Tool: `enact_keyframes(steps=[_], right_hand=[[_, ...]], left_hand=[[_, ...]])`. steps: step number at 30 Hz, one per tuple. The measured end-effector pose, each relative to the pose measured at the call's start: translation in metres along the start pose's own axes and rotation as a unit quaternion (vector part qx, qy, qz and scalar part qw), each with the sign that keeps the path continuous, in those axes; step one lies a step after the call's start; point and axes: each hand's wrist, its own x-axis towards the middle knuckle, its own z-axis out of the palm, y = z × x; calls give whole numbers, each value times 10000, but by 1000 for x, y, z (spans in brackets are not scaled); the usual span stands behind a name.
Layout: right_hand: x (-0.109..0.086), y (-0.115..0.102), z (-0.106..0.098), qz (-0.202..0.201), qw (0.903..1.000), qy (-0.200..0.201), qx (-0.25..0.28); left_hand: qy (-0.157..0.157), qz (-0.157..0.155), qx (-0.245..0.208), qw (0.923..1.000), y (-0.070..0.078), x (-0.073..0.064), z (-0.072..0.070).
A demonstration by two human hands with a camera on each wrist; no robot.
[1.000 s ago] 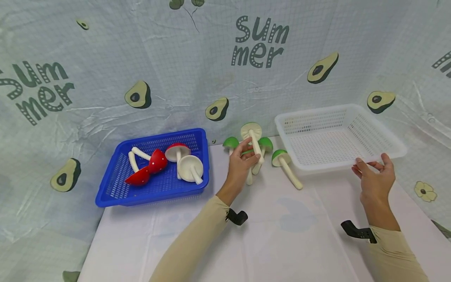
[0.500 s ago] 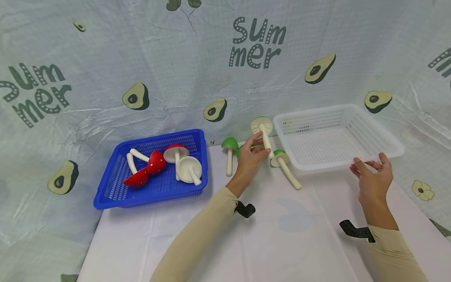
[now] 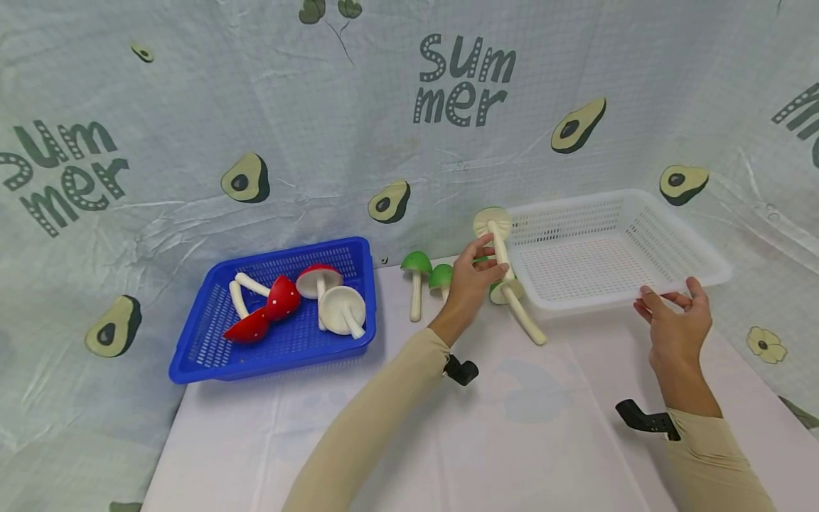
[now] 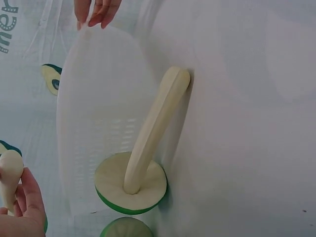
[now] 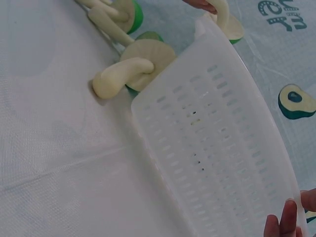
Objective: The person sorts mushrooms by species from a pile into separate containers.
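Note:
My left hand (image 3: 470, 284) pinches a toy mushroom (image 3: 493, 222) by its pale stem, its ribbed underside facing me and a green edge showing. It is at the left rim of a white plastic basket (image 3: 585, 277). At the basket's front right, my right hand (image 3: 681, 327) grips the rim between thumb and fingers. Another green-capped mushroom (image 3: 528, 323) lies below the held one, against the basket's side; the left wrist view shows its stem (image 4: 155, 128) leaning out over the table. Two more green mushrooms (image 3: 416, 274) lie left of my left hand, one partly hidden by it.
A blue basket (image 3: 269, 366) with several red-capped mushrooms (image 3: 284, 297) stands on the left of the white-covered table (image 3: 499, 441). Close behind the baskets hangs a printed curtain (image 3: 307, 185) with avocados and lettering.
My left hand has carried the held mushroom rightward, from above the green mushrooms to the white basket's left rim. The right hand keeps its grip on the basket.

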Motion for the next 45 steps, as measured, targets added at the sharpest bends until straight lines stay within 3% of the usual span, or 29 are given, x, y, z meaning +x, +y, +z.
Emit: enact_keyframes(steps=[20, 32, 45], right_hand=[[-1, 1, 0, -36, 9998, -29, -172], [-1, 1, 0, -88, 9998, 6, -180], [1, 3, -1, -103, 9999, 9, -92]], left_hand=[[16, 97, 205, 9997, -5, 11, 26], [-135, 96, 1219, 9924, -8, 8, 31], [-284, -71, 1557, 9874, -10, 10, 36]])
